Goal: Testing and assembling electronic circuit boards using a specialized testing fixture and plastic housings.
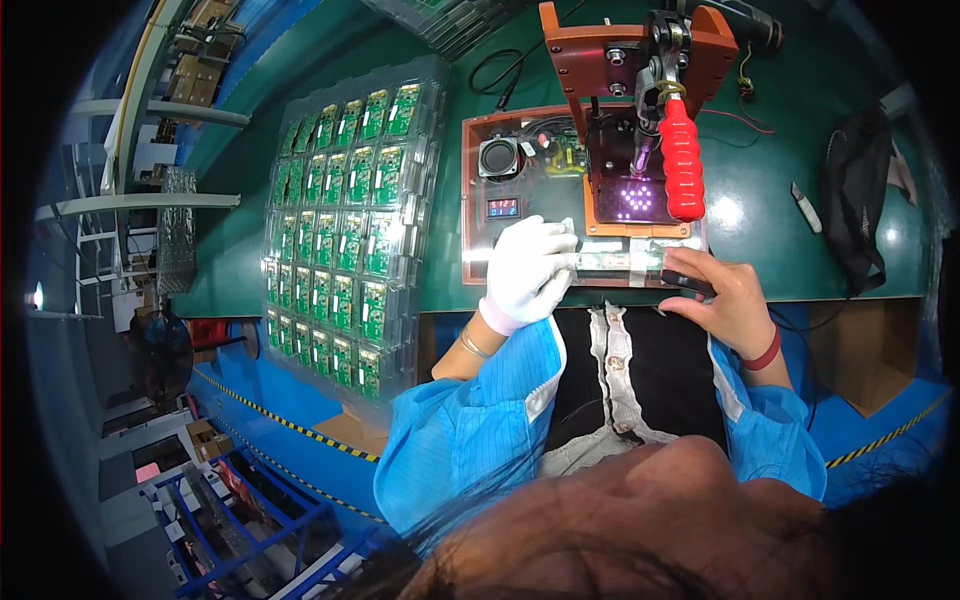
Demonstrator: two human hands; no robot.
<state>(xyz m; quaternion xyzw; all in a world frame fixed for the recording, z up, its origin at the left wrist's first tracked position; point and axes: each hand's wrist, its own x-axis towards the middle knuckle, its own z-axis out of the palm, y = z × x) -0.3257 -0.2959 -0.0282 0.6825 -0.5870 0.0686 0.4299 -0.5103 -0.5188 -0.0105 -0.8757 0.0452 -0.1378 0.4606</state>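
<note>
My left hand (530,268), in a white glove, is closed with its fingertips at the left end of a narrow, pale green circuit board (605,261). The board lies at the front of a test fixture, below its orange-framed plate (640,229). My right hand (735,300) is bare and pinches a small black piece (688,283) between thumb and fingers, at the board's right end. What the black piece is I cannot make out. Above it, the fixture's toggle clamp has a red ribbed handle (683,165) pointing down. Lit dots show on the dark panel (627,180) beside the handle.
Left of the fixture, a clear plastic tray (425,160) holds rows of green circuit boards. The fixture base carries a round speaker (498,158) and a small digital display (503,208). A utility knife (805,207) and a black bag (855,200) lie at right on the green table (765,255).
</note>
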